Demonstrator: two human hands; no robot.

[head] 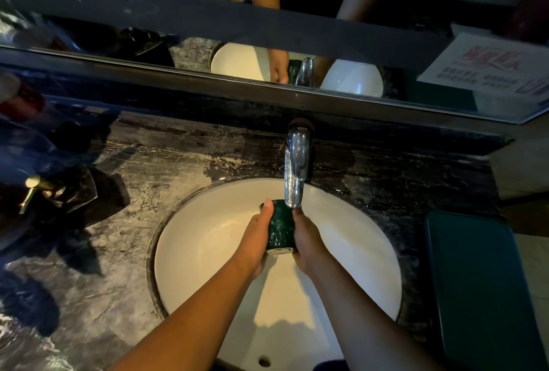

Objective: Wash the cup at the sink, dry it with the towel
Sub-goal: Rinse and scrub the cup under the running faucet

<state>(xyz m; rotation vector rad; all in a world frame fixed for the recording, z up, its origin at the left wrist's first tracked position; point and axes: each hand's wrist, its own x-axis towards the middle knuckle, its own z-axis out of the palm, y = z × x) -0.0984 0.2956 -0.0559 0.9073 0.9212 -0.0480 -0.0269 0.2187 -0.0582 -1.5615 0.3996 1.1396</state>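
Hands (pixel 258 240) around textured green cup (pixel 280 229) under chrome faucet (pixel 295 168)

**Hidden and cut off at the sink**

The cup (pixel 280 226) shows only a strip between both hands — its mouth sits under the faucet (pixel 295 168), unseen. Items at the counter (pixel 142 162) left edge are dark, blurred — unidentifiable.

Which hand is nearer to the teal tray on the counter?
The right hand: it holds the cup on the side facing the teal tray. The left hand grips the far side.
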